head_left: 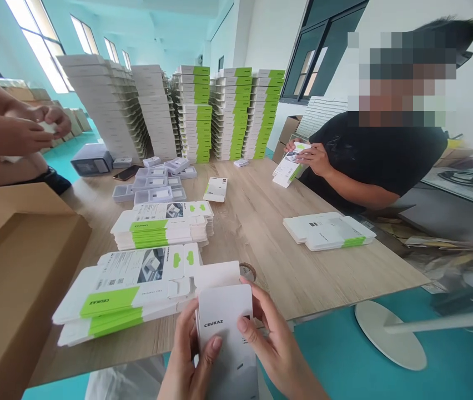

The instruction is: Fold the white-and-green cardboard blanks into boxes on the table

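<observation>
Both of my hands grip one white carton (pixel 226 328) printed CEUKAZ, held upright at the near table edge with its top flap open. My left hand (pixel 189 355) wraps the carton's left side, thumb on its front. My right hand (pixel 267 339) clasps the right side, thumb across the front face. Just to the left lies a stack of flat white-and-green cartons (pixel 124 294). A second flat stack (pixel 164 225) sits beyond it.
A brown cardboard box (pixel 15 278) stands at the left. Across the wooden table (pixel 261 222), a person in black folds a carton (pixel 288 166), with a flat stack (pixel 328 230) beside them. Another person's hands (pixel 32 130) work far left. Plastic trays (pixel 153 186) and tall box stacks (pixel 195 111) fill the back.
</observation>
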`<state>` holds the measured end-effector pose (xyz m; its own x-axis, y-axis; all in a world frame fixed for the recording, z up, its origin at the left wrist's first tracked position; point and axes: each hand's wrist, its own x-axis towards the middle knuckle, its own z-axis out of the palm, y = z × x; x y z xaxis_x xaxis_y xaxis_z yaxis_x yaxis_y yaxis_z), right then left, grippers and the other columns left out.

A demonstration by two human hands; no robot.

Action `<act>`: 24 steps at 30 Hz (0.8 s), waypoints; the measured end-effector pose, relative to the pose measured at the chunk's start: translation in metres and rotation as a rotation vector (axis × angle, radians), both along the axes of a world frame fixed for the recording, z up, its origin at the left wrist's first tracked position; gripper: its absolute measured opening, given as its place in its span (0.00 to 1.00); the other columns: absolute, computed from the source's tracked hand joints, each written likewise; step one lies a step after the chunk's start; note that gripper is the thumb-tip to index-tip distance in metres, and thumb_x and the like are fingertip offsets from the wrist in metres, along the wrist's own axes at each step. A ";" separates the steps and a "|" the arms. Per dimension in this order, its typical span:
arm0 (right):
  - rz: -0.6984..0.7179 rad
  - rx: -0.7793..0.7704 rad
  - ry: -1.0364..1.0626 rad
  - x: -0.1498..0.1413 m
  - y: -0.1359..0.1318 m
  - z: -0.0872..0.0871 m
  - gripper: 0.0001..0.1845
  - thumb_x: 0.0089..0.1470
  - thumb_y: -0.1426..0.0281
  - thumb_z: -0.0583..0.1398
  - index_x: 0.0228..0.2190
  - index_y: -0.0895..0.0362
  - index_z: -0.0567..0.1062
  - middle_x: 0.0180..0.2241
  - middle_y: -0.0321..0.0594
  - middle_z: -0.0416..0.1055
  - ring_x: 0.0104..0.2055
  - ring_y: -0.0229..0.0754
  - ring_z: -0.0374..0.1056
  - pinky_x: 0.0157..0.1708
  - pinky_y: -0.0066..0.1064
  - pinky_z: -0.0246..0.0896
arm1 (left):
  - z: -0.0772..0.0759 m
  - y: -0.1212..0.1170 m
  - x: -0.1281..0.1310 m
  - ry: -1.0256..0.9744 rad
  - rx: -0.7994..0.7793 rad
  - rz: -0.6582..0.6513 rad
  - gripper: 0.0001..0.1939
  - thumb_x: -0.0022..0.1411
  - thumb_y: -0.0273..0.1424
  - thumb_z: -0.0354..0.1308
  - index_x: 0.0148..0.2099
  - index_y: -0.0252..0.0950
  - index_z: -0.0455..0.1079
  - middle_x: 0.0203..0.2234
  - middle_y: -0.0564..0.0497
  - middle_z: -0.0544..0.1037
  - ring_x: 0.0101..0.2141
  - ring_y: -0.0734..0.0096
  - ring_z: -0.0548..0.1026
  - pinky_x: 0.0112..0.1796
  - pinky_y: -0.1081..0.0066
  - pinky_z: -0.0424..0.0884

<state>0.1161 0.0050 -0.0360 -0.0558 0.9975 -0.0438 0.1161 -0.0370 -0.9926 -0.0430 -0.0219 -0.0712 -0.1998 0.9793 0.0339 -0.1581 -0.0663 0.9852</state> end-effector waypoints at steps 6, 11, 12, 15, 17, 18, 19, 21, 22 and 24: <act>0.036 0.078 -0.054 0.011 0.005 0.003 0.28 0.61 0.44 0.63 0.51 0.50 0.78 0.45 0.47 0.82 0.46 0.50 0.79 0.41 0.35 0.79 | 0.005 -0.001 0.008 -0.036 0.119 0.098 0.28 0.65 0.47 0.69 0.56 0.47 0.56 0.39 0.50 0.85 0.32 0.71 0.85 0.35 0.76 0.78; -0.236 0.191 0.083 -0.006 -0.004 -0.015 0.27 0.52 0.46 0.72 0.45 0.51 0.81 0.34 0.41 0.83 0.36 0.45 0.79 0.38 0.31 0.77 | 0.012 0.004 0.012 -0.136 0.122 0.257 0.32 0.56 0.46 0.77 0.48 0.47 0.56 0.33 0.57 0.83 0.25 0.75 0.83 0.28 0.79 0.76; -0.280 0.199 0.125 -0.010 -0.007 -0.019 0.25 0.53 0.47 0.71 0.44 0.51 0.82 0.36 0.42 0.84 0.36 0.45 0.80 0.38 0.31 0.77 | 0.014 0.005 0.013 -0.159 0.116 0.279 0.33 0.55 0.46 0.78 0.47 0.47 0.57 0.34 0.57 0.83 0.24 0.75 0.83 0.28 0.79 0.76; -0.317 0.170 0.210 -0.015 -0.010 -0.025 0.22 0.62 0.47 0.64 0.44 0.51 0.83 0.42 0.45 0.85 0.42 0.49 0.81 0.42 0.35 0.77 | 0.022 0.007 0.014 -0.209 0.080 0.294 0.33 0.53 0.46 0.79 0.46 0.45 0.58 0.36 0.56 0.83 0.26 0.72 0.85 0.30 0.77 0.79; -0.271 0.136 0.198 -0.008 -0.005 -0.019 0.26 0.67 0.45 0.57 0.40 0.52 0.84 0.48 0.49 0.84 0.48 0.53 0.80 0.44 0.38 0.78 | 0.024 0.006 0.015 -0.220 0.041 0.237 0.32 0.54 0.48 0.77 0.46 0.45 0.58 0.37 0.54 0.84 0.28 0.70 0.85 0.31 0.75 0.79; -0.251 0.122 0.168 -0.003 -0.001 -0.013 0.29 0.67 0.45 0.55 0.37 0.53 0.85 0.51 0.50 0.83 0.51 0.55 0.79 0.46 0.38 0.77 | 0.024 0.005 0.014 -0.221 0.020 0.194 0.32 0.55 0.49 0.76 0.47 0.45 0.58 0.36 0.54 0.84 0.29 0.69 0.85 0.30 0.75 0.79; -0.235 0.108 0.128 0.004 0.004 -0.006 0.29 0.67 0.44 0.55 0.35 0.53 0.84 0.52 0.51 0.81 0.53 0.55 0.78 0.47 0.38 0.77 | 0.023 0.003 0.014 -0.222 0.004 0.150 0.32 0.56 0.49 0.75 0.47 0.45 0.57 0.35 0.54 0.84 0.28 0.69 0.84 0.30 0.75 0.78; -0.206 0.040 0.085 0.016 0.013 0.011 0.26 0.65 0.45 0.59 0.40 0.52 0.84 0.52 0.49 0.81 0.52 0.54 0.77 0.49 0.37 0.75 | 0.016 -0.002 0.011 -0.218 -0.013 0.069 0.31 0.58 0.51 0.73 0.47 0.46 0.56 0.34 0.54 0.84 0.28 0.71 0.82 0.29 0.76 0.75; -0.160 -0.018 0.101 0.021 0.017 0.019 0.25 0.64 0.45 0.60 0.46 0.51 0.83 0.50 0.48 0.82 0.49 0.52 0.78 0.49 0.37 0.74 | 0.011 -0.005 0.009 -0.210 -0.020 0.028 0.30 0.59 0.51 0.72 0.47 0.46 0.56 0.33 0.54 0.84 0.27 0.72 0.81 0.28 0.77 0.73; 0.011 -0.165 0.184 0.029 0.024 0.031 0.32 0.62 0.45 0.63 0.59 0.50 0.76 0.44 0.44 0.82 0.43 0.48 0.78 0.45 0.37 0.73 | -0.001 -0.010 0.003 -0.178 -0.047 -0.057 0.29 0.61 0.52 0.70 0.46 0.46 0.55 0.32 0.55 0.82 0.25 0.75 0.78 0.27 0.77 0.70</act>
<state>0.1448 0.0293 -0.0048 -0.0891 0.9770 -0.1937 -0.0650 -0.1997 -0.9777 -0.0404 -0.0320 -0.0721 -0.1428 0.9888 -0.0433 -0.3323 -0.0067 0.9432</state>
